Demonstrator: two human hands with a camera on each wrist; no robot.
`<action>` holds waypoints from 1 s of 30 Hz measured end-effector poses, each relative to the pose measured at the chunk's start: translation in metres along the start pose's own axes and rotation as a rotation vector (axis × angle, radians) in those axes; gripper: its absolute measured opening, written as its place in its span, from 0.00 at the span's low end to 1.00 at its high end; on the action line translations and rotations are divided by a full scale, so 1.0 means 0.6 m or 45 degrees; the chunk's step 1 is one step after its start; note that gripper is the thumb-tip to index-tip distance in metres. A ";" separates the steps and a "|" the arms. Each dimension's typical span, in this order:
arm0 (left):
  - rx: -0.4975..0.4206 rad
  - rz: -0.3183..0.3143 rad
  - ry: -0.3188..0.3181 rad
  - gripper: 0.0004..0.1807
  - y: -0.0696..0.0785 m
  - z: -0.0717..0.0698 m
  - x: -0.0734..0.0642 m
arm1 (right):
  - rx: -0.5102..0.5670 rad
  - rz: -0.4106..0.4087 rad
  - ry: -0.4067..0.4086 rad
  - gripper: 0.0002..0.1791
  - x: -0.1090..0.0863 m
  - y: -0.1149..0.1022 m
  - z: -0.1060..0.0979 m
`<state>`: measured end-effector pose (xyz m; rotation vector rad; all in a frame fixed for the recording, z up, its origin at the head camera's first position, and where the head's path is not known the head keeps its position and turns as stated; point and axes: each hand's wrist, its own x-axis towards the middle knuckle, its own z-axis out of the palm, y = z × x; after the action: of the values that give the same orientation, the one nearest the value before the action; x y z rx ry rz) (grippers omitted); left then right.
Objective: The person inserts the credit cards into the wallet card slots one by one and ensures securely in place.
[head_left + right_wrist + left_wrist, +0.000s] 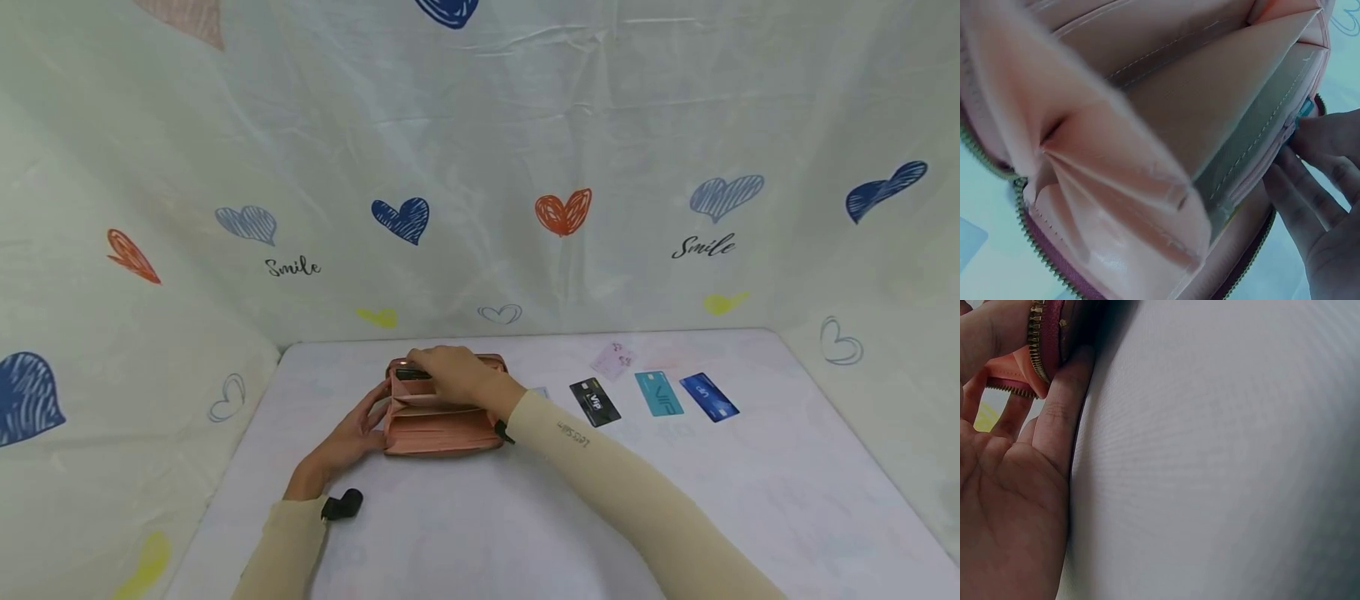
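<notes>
A zip-around wallet (444,435) with a peach lining lies unzipped on the table, its pleated compartments spread. My left hand (348,442) grips its left side; in the left wrist view, the fingers (1063,406) reach round the toothed zipper edge (1038,344). Over the wallet's far part, my right hand (457,375) pinches a dark card (412,374) at the far left slots. From the right wrist, my fingers (1300,194) meet at a dark, teal-tinged edge beside the inner divider. Most of that card is hidden.
To the right of the wallet lie a black VIP card (595,402), a teal VIP card (659,393), a blue card (708,397) and a pale pink patterned card (613,361). A light-blue piece (542,392) is partly covered by the right forearm. A heart-printed curtain (495,167) hangs behind the table.
</notes>
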<state>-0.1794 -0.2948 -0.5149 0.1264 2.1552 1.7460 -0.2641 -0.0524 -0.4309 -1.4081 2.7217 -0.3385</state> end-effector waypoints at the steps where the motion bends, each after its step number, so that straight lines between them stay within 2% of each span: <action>1: 0.002 0.001 -0.001 0.60 0.000 -0.001 0.000 | -0.004 -0.003 -0.004 0.28 0.000 0.000 0.000; 9: -0.030 0.050 -0.023 0.59 -0.006 -0.002 -0.002 | 0.100 -0.006 0.002 0.32 -0.006 0.003 0.004; 14: -0.026 0.040 -0.022 0.59 -0.004 0.000 -0.004 | 0.124 0.024 -0.018 0.36 -0.010 0.009 0.008; 24: -0.024 0.100 -0.047 0.59 -0.002 0.000 -0.001 | 0.030 -0.057 -0.079 0.32 -0.007 0.011 -0.010; 30: -0.014 0.073 -0.034 0.59 -0.006 0.000 0.000 | 0.121 0.006 -0.140 0.33 -0.010 0.010 -0.011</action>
<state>-0.1789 -0.2957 -0.5186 0.2096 2.1426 1.7771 -0.2662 -0.0431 -0.4264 -1.3541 2.5847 -0.3733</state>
